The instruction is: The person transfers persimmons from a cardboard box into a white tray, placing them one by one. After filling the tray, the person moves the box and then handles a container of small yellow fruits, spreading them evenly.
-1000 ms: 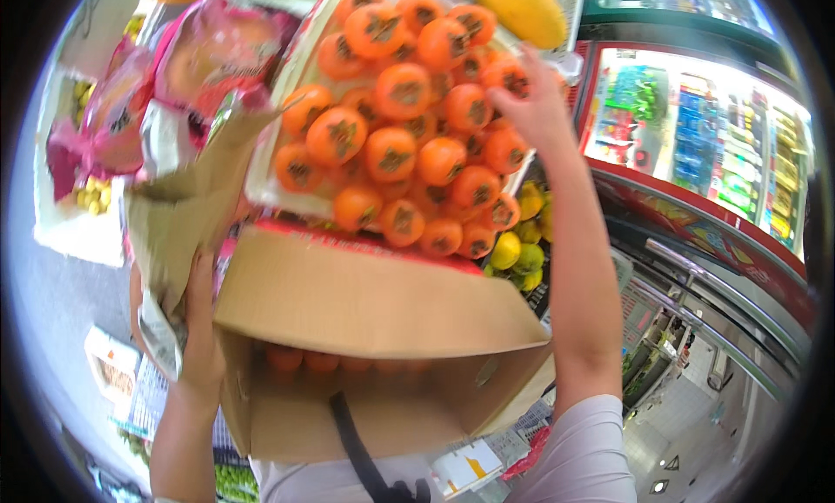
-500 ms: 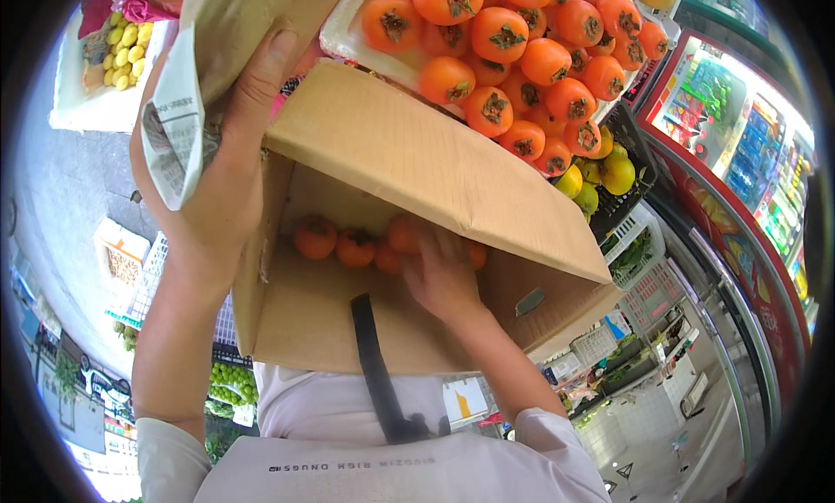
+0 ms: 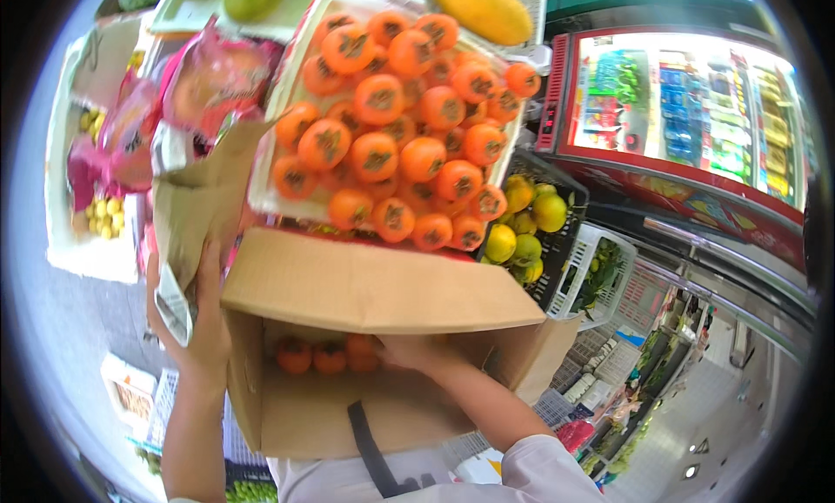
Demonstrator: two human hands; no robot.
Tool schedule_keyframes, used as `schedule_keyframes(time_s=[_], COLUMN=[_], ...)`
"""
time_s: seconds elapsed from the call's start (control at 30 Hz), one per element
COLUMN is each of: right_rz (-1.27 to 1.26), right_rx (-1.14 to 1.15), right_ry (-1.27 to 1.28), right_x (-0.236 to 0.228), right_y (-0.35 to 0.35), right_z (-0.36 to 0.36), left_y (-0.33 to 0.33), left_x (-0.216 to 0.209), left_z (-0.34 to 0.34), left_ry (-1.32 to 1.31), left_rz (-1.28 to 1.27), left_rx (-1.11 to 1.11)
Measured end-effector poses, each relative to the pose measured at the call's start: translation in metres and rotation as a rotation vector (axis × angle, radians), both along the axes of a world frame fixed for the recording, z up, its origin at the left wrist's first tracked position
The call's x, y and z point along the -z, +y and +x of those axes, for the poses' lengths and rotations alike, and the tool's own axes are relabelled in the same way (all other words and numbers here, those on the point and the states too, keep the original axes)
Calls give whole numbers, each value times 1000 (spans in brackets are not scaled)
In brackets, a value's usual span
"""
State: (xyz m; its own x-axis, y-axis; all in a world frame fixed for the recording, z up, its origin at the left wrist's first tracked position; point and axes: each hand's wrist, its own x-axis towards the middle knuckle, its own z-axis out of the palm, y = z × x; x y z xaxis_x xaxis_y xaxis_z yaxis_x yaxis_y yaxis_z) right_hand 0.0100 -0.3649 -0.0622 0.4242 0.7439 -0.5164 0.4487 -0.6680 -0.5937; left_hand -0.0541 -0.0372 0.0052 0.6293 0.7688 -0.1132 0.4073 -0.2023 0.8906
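Grey floor (image 3: 74, 329) runs out left of L hand (image 3: 196, 333), bent by the lens. Fridge (image 3: 687, 171), lit & red-framed, is well up-right of R hand (image 3: 409, 351); stock too blurred to ID, right end lost at lens rim. Box (image 3: 383, 281), brown card, top open, sits btwn the hands; its far flap overhangs R hand. Tray (image 3: 261, 190), white, is just beyond box, up-right of L hand, heaped w/ persimmons (image 3: 378, 158). Crate (image 3: 574, 190), black, up-right of R hand, has yellow-green citrus (image 3: 550, 212); tray side hides part of it. Pink packs (image 3: 213, 86) lie above L hand, contents unclear. Brown sheet (image 3: 196, 203), newsprint at near end, is pinched in L hand, thumb to its right, fingers to its left; can't tell if it's part of box. R hand is inside box, fingertips hidden: can't tell how spread or if holding anything. Strap (image 3: 370, 442), black, is lower-left of R hand, near end blurry. Box persimmons (image 3: 294, 355): three visible, in a row just left of R hand.
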Motion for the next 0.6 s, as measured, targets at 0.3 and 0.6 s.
schedule_keyframes(time_s=[0.3,0.6], right_rz=[-37,-104], right_rx=[528,369], right_ry=[541,367], right_x=[-25,24], right_y=[37,72], right_z=[-19,-62], left_y=[-2,5], left_x=[1,8], left_z=[8,-3], left_ry=[-9,126], left_rz=[-56,82], left_rx=[-42,5])
